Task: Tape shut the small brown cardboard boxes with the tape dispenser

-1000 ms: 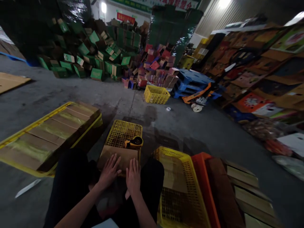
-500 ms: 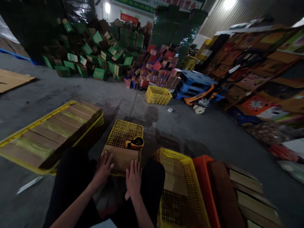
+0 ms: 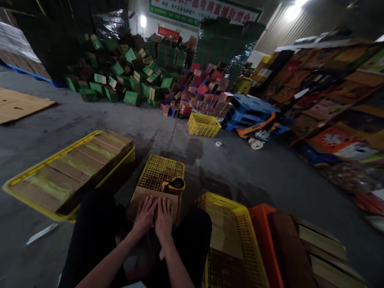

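Head view, cardboard box (image 3: 135, 202), hands (image 3: 145, 213) (image 3: 164, 217) covering part

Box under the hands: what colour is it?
Brown; the box shows best in the head view.

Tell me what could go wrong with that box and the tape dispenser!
The dispenser sits just beyond the box, near the right edge of the crate, so a bump might knock it onto the floor. The left hand and right hand rest on the box; pressing too hard might dent it. Someone could perhaps slip on the white strip.
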Tool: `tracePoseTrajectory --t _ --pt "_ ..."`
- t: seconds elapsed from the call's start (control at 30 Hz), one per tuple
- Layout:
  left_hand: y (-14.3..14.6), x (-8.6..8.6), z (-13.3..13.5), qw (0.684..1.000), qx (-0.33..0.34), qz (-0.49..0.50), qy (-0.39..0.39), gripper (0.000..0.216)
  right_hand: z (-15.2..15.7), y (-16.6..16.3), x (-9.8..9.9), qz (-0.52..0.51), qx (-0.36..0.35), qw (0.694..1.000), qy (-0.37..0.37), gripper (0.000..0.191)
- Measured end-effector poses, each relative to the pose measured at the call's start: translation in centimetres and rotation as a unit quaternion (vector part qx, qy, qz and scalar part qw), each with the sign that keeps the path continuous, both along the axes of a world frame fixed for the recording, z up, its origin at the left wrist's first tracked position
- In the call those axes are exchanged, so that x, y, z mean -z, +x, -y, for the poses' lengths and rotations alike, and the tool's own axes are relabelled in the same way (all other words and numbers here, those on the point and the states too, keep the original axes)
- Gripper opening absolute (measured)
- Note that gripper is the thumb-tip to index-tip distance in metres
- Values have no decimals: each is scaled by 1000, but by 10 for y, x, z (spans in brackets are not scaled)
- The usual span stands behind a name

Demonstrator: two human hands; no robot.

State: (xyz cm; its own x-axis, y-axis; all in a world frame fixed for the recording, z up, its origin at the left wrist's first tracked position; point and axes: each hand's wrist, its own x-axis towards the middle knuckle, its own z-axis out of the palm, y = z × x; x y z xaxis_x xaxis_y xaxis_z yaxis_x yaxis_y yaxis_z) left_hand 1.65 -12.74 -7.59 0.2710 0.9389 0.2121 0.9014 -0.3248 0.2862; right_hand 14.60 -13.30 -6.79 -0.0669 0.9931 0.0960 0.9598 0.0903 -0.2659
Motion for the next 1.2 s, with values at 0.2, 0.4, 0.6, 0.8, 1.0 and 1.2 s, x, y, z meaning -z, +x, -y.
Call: tracePoseTrajectory --t 0.2,0.4,0.6,0.8,1.0,1.2 --pt "-34 3 -5 999 -42 12 -4 54 16 30 -3 13 51 998 37 59" --pt "-42 8 -6 992 -125 22 -7 59 28 47 6 19 78 996 43 62" --pt "-26 12 -8 989 -144 17 42 58 22 43 19 26 91 992 78 64" --pt "-3 16 -8 994 -96 -13 48 54 17 37 22 14 88 993 76 64" --pt "21 14 -5 997 -48 -36 53 55 -4 6 12 -33 52 998 22 53" --pt "7 12 -7 998 -16 -17 53 57 1 10 7 -33 29 999 32 54"
